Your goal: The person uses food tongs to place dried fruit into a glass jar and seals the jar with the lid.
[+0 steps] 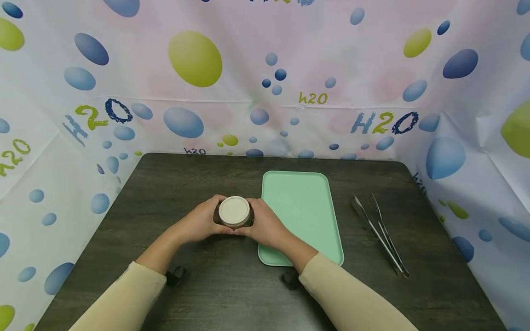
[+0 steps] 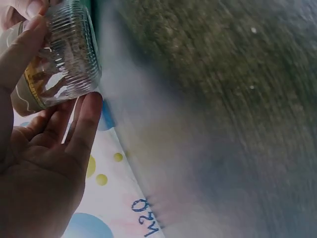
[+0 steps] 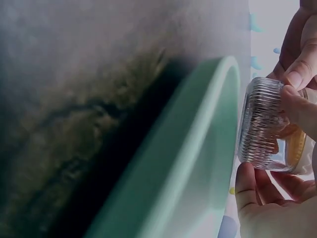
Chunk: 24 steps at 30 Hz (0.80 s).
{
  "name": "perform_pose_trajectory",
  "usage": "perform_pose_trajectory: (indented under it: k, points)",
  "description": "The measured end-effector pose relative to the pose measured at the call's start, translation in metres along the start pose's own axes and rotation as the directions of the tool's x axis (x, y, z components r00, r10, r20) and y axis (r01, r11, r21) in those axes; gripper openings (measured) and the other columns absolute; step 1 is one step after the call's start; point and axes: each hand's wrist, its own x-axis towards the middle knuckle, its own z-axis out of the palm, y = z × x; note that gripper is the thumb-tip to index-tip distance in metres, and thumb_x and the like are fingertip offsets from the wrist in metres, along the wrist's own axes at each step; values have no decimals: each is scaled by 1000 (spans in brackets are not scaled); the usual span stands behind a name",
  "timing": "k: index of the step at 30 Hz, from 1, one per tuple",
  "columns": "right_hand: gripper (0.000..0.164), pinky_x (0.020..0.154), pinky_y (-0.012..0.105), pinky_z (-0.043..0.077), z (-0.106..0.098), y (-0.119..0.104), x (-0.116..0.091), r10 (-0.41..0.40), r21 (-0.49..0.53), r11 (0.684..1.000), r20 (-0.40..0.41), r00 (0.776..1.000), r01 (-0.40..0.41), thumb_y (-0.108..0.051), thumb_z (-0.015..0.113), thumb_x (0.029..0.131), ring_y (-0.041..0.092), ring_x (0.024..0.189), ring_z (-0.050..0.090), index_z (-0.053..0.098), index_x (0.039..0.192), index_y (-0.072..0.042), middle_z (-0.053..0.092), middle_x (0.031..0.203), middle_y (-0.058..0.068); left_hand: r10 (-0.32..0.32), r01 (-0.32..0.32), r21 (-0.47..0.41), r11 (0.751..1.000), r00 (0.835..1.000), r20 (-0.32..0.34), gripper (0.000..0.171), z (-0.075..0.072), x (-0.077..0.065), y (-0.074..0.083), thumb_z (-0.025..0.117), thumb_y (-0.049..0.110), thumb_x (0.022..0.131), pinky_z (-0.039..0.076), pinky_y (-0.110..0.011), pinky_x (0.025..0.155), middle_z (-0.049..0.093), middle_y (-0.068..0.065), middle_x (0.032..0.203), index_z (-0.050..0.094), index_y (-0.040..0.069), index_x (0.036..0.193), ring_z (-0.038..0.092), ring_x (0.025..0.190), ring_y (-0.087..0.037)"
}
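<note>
A small ribbed glass jar (image 2: 74,52) with a cream lid (image 1: 234,211) is held between both hands, left of the green tray. My left hand (image 1: 203,219) grips its left side, thumb toward me and fingers around the far side. On the other side my right hand (image 1: 267,223) grips it the same way, and the two thumbs meet at the front. The right wrist view shows the clear ribbed wall of the jar (image 3: 265,124) between thumb and fingers. The lid faces up, and the jar stands upright over the dark table.
A light green rectangular tray (image 1: 300,202) lies under and beyond my right forearm. Metal tongs (image 1: 383,234) rest on the dark wooden table (image 1: 198,184) at the right. A patterned white curtain (image 1: 248,55) hangs behind the table and along its sides.
</note>
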Motion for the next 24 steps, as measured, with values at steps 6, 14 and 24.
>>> perform_pose_trajectory:
  k: [6, 14, 24]
  points:
    - [74, 115, 49, 55, 4, -1, 6, -32, -57, 998, 23, 999, 33, -24, 93, 89, 27, 133, 59, 57, 152, -12, 65, 146, 9, -31, 32, -38, 999, 999, 27, 86, 3, 0, -5, 94, 28, 89, 62, -52, 104, 59, -25, 149, 44, -2, 153, 69, 129, -37]
    - [76, 115, 49, 56, 8, -1, 6, -2, -85, 996, 17, 1000, 3, -26, 94, 89, 27, 133, 59, 56, 154, -12, 64, 144, 9, -30, 31, -37, 999, 999, 39, 89, 5, 0, -8, 92, 29, 91, 58, -57, 109, 56, -26, 153, 40, -3, 155, 64, 136, -41]
    - [90, 117, 50, 55, 4, 1, 2, 43, -92, 995, 48, 998, -39, -32, 91, 91, 31, 139, 61, 43, 164, -10, 58, 151, 14, 6, -6, 62, 998, 1000, 5, 115, 12, 0, -1, 92, 27, 90, 47, -68, 119, 34, -32, 169, 15, -2, 171, 44, 153, -52]
